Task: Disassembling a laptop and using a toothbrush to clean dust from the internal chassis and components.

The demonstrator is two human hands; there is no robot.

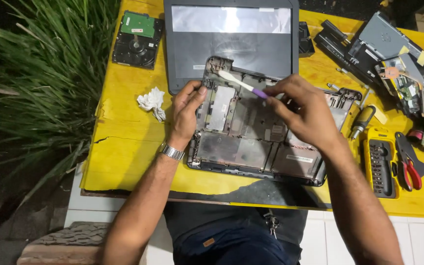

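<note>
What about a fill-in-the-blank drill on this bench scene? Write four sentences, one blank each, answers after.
1. The right hand holds a white brush with a ____ handle.
2. The left hand steadies the opened laptop base and wears a metal ____ on its wrist.
3. The crumpled tissue lies on a ____ table.
4. The pliers have ____ grips.

Answers: purple; watch; yellow; red

A single head-worn camera looks steeply down and slightly forward over the person's own lap, close above a yellow wooden table (pixel 123 147) that fills the middle and right of the frame. Both forearms enter from the bottom edge. Long green grass blades (pixel 35 78) fill the left side.
</note>
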